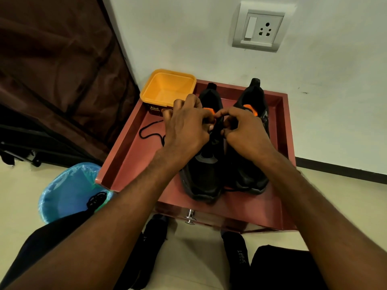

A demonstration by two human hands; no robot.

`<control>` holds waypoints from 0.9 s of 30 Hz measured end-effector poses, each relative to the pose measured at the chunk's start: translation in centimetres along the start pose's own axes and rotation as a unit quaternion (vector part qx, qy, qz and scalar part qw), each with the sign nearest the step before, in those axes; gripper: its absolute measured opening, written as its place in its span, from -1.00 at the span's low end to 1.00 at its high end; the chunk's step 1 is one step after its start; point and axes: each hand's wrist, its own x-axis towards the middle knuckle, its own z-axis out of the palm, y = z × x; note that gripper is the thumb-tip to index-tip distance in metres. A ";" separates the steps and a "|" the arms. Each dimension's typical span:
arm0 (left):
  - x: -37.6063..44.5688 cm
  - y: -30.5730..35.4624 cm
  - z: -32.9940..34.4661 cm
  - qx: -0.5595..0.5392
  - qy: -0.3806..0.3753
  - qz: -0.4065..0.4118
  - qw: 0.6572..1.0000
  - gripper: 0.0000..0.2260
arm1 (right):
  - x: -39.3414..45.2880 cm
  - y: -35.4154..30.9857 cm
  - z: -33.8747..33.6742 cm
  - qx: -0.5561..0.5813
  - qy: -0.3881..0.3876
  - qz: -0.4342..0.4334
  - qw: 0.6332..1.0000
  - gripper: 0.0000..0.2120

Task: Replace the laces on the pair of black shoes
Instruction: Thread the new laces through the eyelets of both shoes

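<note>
Two black shoes with orange tongue tabs stand side by side, toes toward me, on a reddish-brown tray-like tabletop [129, 155]. Both hands work at the top of the left shoe [204, 176]. My left hand [186, 130] has its fingers curled, pinching the black lace [149, 133], whose loose end trails left across the tray. My right hand [243, 130] pinches the lace near the shoe's tongue. The right shoe [249, 174] sits partly behind my right hand. The eyelets under my fingers are hidden.
An empty yellow tub [167, 86] stands at the tray's back left corner. A blue-lined bin [67, 191] holding a black lace sits on the floor to the left. A wall with a socket [259, 28] rises behind. My socked feet are below the drawer knob [190, 216].
</note>
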 end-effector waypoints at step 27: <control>0.2 -5.0 0.5 -0.254 -0.063 0.014 0.965 -0.45 | -1.1 -0.4 -2.5 -0.061 0.242 0.071 0.966 -0.72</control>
